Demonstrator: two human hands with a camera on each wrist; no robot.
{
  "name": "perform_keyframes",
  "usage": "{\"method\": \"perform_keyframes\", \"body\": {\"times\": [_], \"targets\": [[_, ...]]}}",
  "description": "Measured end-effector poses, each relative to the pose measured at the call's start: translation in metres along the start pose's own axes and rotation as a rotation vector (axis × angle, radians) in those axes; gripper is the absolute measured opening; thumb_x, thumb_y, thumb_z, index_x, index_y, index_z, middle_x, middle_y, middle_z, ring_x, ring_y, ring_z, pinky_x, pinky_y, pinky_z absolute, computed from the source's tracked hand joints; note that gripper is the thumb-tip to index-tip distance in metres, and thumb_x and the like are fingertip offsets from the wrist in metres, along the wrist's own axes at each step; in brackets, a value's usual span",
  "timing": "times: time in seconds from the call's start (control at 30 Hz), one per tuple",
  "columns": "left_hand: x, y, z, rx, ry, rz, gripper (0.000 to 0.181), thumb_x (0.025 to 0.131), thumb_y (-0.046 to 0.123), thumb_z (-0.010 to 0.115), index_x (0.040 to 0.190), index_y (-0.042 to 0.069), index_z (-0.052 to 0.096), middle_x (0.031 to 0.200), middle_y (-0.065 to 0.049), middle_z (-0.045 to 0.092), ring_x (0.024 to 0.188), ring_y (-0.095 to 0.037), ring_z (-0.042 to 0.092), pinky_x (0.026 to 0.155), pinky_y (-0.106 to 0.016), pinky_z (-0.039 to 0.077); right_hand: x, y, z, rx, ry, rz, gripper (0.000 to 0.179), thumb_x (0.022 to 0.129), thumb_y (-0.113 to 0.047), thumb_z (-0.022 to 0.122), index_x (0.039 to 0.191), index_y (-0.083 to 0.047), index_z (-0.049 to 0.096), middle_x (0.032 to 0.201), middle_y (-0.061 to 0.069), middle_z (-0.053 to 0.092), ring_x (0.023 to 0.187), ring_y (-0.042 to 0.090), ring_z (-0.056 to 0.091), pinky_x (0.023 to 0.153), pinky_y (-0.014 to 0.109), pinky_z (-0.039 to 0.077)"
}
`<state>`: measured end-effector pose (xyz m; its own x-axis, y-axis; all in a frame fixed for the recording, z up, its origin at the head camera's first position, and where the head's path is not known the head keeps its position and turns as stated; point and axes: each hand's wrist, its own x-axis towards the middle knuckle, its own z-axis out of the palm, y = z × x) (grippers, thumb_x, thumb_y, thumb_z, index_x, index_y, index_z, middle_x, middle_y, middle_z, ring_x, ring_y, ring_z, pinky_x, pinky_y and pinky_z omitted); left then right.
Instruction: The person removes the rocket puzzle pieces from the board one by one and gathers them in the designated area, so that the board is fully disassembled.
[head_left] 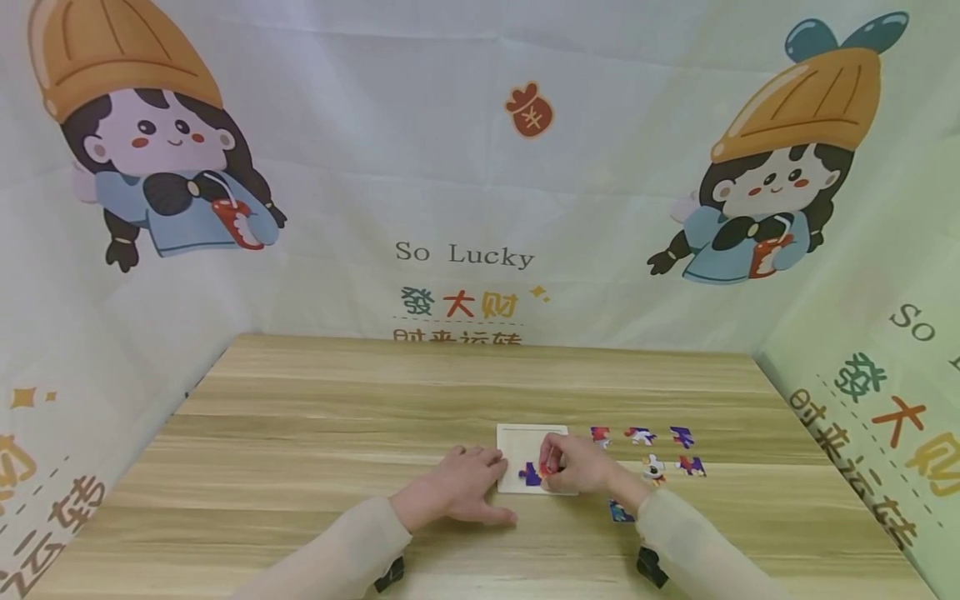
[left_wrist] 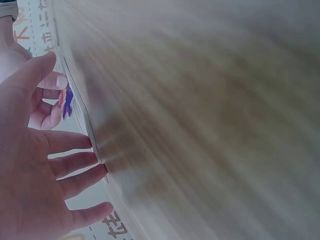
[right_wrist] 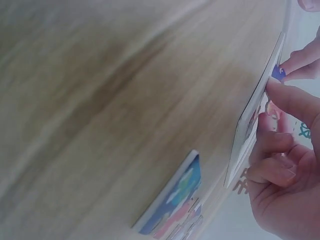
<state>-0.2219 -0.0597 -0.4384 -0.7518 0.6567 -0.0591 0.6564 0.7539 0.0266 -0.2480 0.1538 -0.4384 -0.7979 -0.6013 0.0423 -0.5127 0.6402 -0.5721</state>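
A pale square puzzle board (head_left: 517,442) lies on the table. On its lower part sits a purple jigsaw piece (head_left: 530,474), seen edge-on in the right wrist view as a blue-purple piece (right_wrist: 278,73). My right hand (head_left: 581,465) pinches a reddish jigsaw piece (head_left: 547,472) between thumb and fingers, right beside the purple one; the fingers hide much of it. My left hand (head_left: 463,486) lies palm down with fingers spread, fingertips at the board's left edge. In the left wrist view its fingers (left_wrist: 80,180) stretch out to that edge.
Right of the board lie several loose jigsaw pieces, among them a purple one (head_left: 682,437), a white one (head_left: 653,469) and a blue-green one (head_left: 621,512) near my right sleeve (head_left: 690,533). A printed cloth (head_left: 465,183) stands behind the wooden table (head_left: 337,400).
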Motion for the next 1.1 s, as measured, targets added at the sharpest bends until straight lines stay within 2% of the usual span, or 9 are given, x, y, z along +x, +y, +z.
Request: {"method": "perform_keyframes", "body": {"times": [0.13, 0.23, 0.43, 0.57, 0.8, 1.1], "targets": [[0.000, 0.000, 0.000, 0.004, 0.001, 0.002, 0.081, 0.073, 0.068, 0.047, 0.127, 0.008, 0.047, 0.128, -0.009, 0.044, 0.114, -0.025, 0.041, 0.091, -0.044, 0.032, 0.000, 0.002, 0.001, 0.029, 0.009, -0.009, 0.024, 0.066, -0.001, 0.069, 0.080, -0.009, 0.051, 0.067, -0.004, 0.050, 0.060, 0.009, 0.045, 0.054, 0.024, 0.038], [0.000, 0.000, 0.000, 0.006, -0.001, 0.002, 0.081, 0.073, 0.068, 0.047, 0.127, 0.008, 0.047, 0.127, -0.009, 0.044, 0.114, -0.025, 0.042, 0.091, -0.044, 0.032, 0.000, 0.007, 0.001, 0.122, 0.000, -0.009, 0.022, 0.069, 0.003, 0.066, 0.081, -0.007, 0.051, 0.068, -0.003, 0.051, 0.062, 0.010, 0.047, 0.056, 0.025, 0.040], [-0.002, 0.001, -0.002, 0.008, -0.006, -0.005, 0.081, 0.073, 0.068, 0.048, 0.127, 0.008, 0.048, 0.127, -0.009, 0.045, 0.114, -0.024, 0.042, 0.091, -0.043, 0.033, -0.005, 0.014, -0.005, 0.299, -0.023, 0.055, 0.016, 0.076, 0.002, 0.062, 0.086, -0.005, 0.053, 0.074, 0.000, 0.053, 0.069, 0.015, 0.051, 0.060, 0.028, 0.043], [-0.002, 0.002, -0.003, 0.002, -0.016, -0.012, 0.081, 0.073, 0.067, 0.048, 0.127, 0.007, 0.047, 0.128, -0.009, 0.044, 0.115, -0.025, 0.041, 0.092, -0.044, 0.031, -0.013, 0.018, -0.011, 0.365, -0.026, 0.083, 0.014, 0.078, -0.001, 0.061, 0.090, -0.004, 0.053, 0.080, 0.003, 0.054, 0.074, 0.019, 0.050, 0.062, 0.031, 0.042], [-0.004, 0.003, -0.003, 0.004, -0.007, -0.006, 0.080, 0.073, 0.066, 0.049, 0.127, 0.007, 0.047, 0.127, -0.010, 0.044, 0.114, -0.025, 0.041, 0.091, -0.045, 0.032, -0.031, 0.028, -0.024, 0.338, -0.010, 0.106, 0.016, 0.079, -0.005, 0.062, 0.092, -0.004, 0.053, 0.082, 0.003, 0.053, 0.076, 0.019, 0.050, 0.063, 0.032, 0.042], [-0.004, 0.003, -0.003, 0.011, -0.003, 0.002, 0.080, 0.074, 0.066, 0.049, 0.126, 0.006, 0.047, 0.127, -0.010, 0.045, 0.114, -0.025, 0.042, 0.091, -0.044, 0.033, -0.053, 0.042, -0.040, 0.373, 0.008, 0.102, 0.019, 0.077, -0.002, 0.061, 0.094, 0.003, 0.053, 0.082, 0.006, 0.053, 0.076, 0.020, 0.049, 0.062, 0.027, 0.043]]}}
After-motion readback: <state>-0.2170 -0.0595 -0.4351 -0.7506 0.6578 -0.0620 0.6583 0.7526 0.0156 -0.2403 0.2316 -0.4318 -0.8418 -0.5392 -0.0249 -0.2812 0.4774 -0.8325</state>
